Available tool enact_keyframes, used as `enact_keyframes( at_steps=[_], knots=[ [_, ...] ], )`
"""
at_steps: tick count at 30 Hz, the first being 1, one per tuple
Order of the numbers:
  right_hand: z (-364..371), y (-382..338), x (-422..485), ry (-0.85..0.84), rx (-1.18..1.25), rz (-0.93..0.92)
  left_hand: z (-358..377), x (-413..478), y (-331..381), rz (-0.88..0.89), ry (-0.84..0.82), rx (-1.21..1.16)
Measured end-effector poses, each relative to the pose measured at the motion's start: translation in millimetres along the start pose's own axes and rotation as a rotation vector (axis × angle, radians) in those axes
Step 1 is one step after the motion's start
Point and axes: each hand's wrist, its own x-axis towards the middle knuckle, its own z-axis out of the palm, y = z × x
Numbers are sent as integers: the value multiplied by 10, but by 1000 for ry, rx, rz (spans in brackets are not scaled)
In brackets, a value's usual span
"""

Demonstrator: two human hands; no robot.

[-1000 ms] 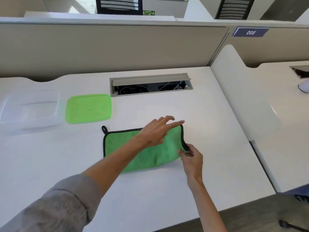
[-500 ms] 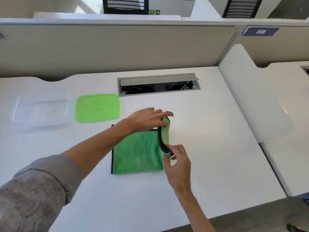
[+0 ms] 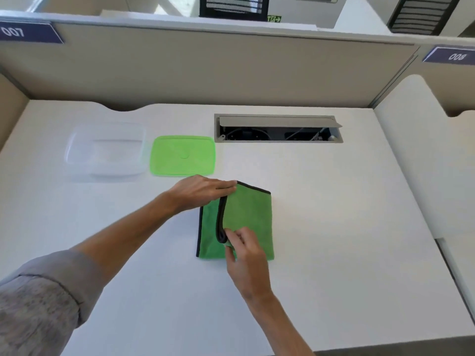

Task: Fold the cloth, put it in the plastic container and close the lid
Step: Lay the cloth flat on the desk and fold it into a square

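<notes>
A green cloth [image 3: 248, 214] with black edging lies on the white desk [image 3: 334, 227], its right part folded over toward the left. My left hand [image 3: 203, 191] pinches the far end of the folded edge. My right hand [image 3: 243, 247] pinches the near end of that same edge. A clear plastic container [image 3: 105, 150] stands open at the left, far side. Its green lid [image 3: 183, 155] lies flat just right of it, apart from the cloth.
A grey cable hatch [image 3: 277, 128] is open in the desk behind the cloth. A beige partition [image 3: 205, 68] runs along the far edge. A white divider panel [image 3: 424, 155] rises along the right side.
Both hands have carried the cloth's right edge over to the left, so the fold now covers most of the lower layer. The view has shifted too.
</notes>
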Motion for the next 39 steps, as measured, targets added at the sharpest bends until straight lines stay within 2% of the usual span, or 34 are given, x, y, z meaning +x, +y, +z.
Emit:
enact_keyframes(
  at_steps=[7, 17, 23, 26, 28, 32, 35, 39],
  knots=[
    [315, -109, 54, -45, -35, -100, 231, -332, -54, -18, 65, -18],
    [587, 64, -110, -144, -174, -198, 505, -572, 46, -81, -2, -34],
    [590, 117, -207, -199, -181, -270, 649, -654, 83, -162, 26, -73],
    [476, 186, -290, -157, -171, -314, 680, -668, 146, -199, 54, -118],
    [339, 289, -307, -67, -183, -276, 687, -666, 179, -223, 112, -145],
    [127, 452, -173, 37, -241, -53, 677, -577, 439, -399, 207, -279],
    [158, 512, -73, -32, -285, 79, 760, -395, 775, -436, 214, -346],
    [271, 659, -147, -168, -357, 128, 982, -389, 946, -457, 100, -310]
  ],
)
